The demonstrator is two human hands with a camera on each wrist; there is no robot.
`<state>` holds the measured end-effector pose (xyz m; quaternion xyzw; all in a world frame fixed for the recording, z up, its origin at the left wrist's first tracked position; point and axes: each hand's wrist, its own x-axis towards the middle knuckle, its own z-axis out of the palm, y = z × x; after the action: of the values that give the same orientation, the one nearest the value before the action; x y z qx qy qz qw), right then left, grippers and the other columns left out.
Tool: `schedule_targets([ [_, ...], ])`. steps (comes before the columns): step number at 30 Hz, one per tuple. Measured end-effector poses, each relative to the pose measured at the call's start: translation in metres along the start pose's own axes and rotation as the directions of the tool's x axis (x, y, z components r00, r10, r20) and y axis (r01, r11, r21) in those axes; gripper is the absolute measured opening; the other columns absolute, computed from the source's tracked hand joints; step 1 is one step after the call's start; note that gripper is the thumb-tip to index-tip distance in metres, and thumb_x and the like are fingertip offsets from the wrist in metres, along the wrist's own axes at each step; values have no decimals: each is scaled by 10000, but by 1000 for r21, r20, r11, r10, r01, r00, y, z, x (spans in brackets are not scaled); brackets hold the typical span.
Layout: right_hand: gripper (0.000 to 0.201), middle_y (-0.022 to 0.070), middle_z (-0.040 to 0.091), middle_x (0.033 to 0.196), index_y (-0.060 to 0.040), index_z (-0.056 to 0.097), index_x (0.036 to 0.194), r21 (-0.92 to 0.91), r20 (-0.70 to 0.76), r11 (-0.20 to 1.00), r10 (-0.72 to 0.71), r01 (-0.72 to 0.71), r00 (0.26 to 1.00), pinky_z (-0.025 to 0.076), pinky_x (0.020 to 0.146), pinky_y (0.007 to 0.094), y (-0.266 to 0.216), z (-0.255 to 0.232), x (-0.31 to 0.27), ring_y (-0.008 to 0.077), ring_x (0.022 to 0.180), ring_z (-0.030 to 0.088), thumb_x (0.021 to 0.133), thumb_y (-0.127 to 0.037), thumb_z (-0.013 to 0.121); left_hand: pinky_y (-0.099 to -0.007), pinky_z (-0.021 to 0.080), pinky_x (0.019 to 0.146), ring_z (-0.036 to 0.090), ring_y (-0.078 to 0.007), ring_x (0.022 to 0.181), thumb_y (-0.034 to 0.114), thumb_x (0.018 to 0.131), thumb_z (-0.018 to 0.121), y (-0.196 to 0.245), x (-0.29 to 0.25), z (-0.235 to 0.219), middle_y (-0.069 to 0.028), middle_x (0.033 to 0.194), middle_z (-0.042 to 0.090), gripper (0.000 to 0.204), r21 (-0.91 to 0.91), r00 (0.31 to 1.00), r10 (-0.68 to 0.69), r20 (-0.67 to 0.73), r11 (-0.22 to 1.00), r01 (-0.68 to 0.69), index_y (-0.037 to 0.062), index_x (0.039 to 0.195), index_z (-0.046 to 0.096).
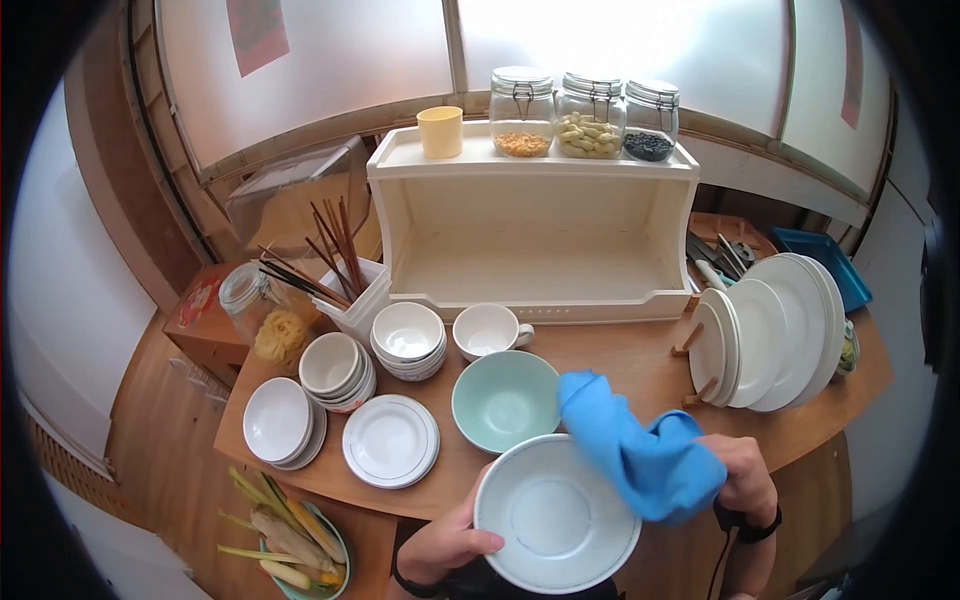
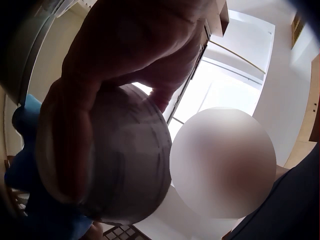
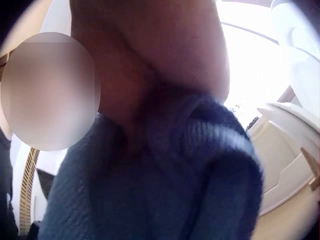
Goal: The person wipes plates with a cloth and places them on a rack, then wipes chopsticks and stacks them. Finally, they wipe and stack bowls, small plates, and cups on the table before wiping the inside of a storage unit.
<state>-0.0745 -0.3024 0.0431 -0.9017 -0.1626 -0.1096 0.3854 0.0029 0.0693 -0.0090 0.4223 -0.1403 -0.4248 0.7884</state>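
Note:
My left hand grips a white bowl by its left rim, thumb over the edge and the other fingers beneath. In the left wrist view, the fingers spread along the underside of the bowl. A blue cloth hangs bunched from my right hand, its left end overlapping the bowl's upper right rim in the head view. Folds of the cloth fill much of the right wrist view. Just beyond the held bowl, a mint-green bowl stands on the table.
Stacked white plates, bowls and a cup stand at left and centre. Chopsticks fill a white holder. Behind is a cream shelf bearing jars. Plates stand in a rack at right; a vegetable bowl sits front left.

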Motion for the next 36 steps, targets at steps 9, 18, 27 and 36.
schedule_targets([
  [9,441,130,687,1246,-52,644,1248,-617,201,786,106,42,974,424,1082,447,36,49,15,338,1192,620,810,-93,663,-385,218,1197,256,-237,1463,305,784,805,-23,-55,-65,-157,1576,254,1152,212,997,78,-10,974,-74,4,1592,40],
  [18,648,202,693,1143,56,411,1427,-94,215,974,222,-206,951,551,871,419,-28,34,92,376,963,704,948,-289,678,-402,293,1171,361,-279,1420,228,763,813,-33,-79,-62,-196,1540,348,1093,91,971,162,-173,985,-148,-20,1577,127],
  [27,575,240,663,1111,126,419,1355,286,518,545,605,-789,605,633,731,372,11,111,166,283,857,725,1030,-329,556,-403,234,1192,290,-266,1454,266,754,827,-36,-76,-63,-180,1565,283,1136,160,948,243,-203,964,-213,-9,1578,95],
  [36,337,189,642,1192,76,554,1278,412,424,582,559,-702,712,650,781,435,28,134,171,299,995,698,974,-68,537,-399,180,1215,211,-261,1495,258,730,842,-35,-75,-66,-156,1598,211,1202,193,944,260,-203,956,-222,34,1597,40],
])
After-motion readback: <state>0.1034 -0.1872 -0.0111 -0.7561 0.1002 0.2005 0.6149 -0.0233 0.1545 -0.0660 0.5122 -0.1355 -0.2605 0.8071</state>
